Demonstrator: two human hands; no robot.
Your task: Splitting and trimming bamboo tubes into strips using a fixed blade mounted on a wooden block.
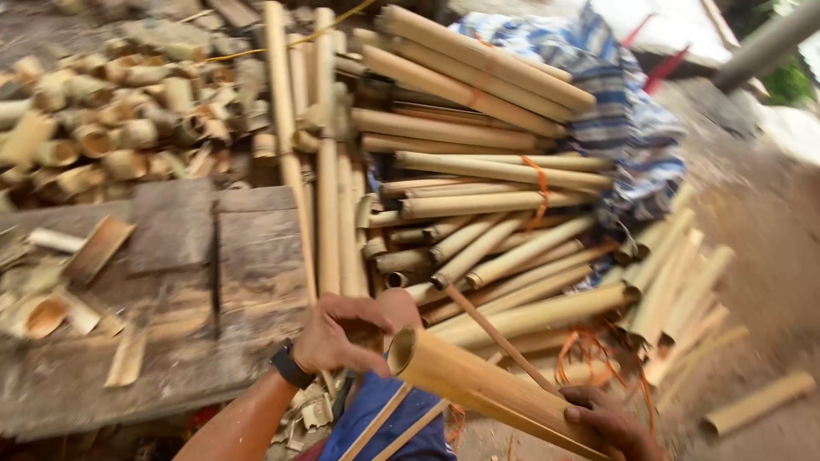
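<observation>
Bamboo tube (pixel 487 388) lies across my lap, hollow end up. My left hand (pixel 342 335) wraps its rim; right hand (pixel 608 418) clamps lower shaft (both closed on it). Step looks like positioning; next needs steady grip. Woodpile (pixel 478 162) beyond, 1 wooden slab (pixel 179 256) to left.

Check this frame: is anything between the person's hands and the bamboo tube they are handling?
Nothing visible. The left hand is already at the open end of the bamboo tube, and the right hand grips it further along its length. A thin stick crosses just behind the tube but does not separate either hand from it.
</observation>
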